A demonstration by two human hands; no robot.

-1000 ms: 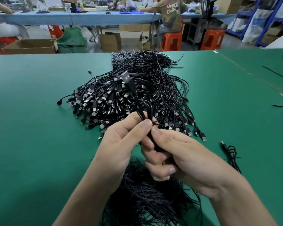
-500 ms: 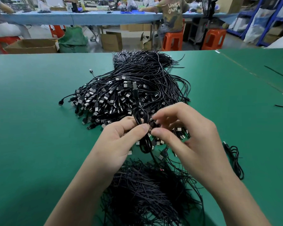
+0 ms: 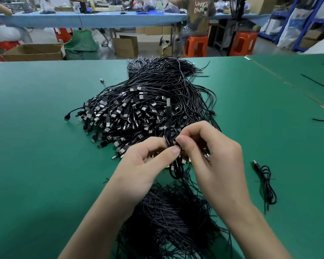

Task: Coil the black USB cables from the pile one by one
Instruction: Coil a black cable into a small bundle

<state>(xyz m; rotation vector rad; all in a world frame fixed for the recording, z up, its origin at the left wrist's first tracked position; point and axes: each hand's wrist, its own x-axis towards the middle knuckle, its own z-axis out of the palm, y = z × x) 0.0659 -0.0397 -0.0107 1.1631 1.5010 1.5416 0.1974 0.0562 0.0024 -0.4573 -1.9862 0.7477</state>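
A large pile of black USB cables lies on the green table, plugs toward me. Just in front of it I hold one black cable looped into a narrow coil, its USB plug pointing up and away. My left hand pinches the coil's middle between thumb and forefinger. My right hand pinches the same spot from the right with curled fingers. The coil's lower loop hangs below my fingers.
A heap of thin black ties lies under my forearms. One coiled cable rests at the right. Loose black strands lie far right. People sit at a blue table behind, with cardboard boxes and orange stools.
My right hand rose from below the coil and closed in on its middle beside my left thumb. The plug end has swung from tilted left to nearly upright.
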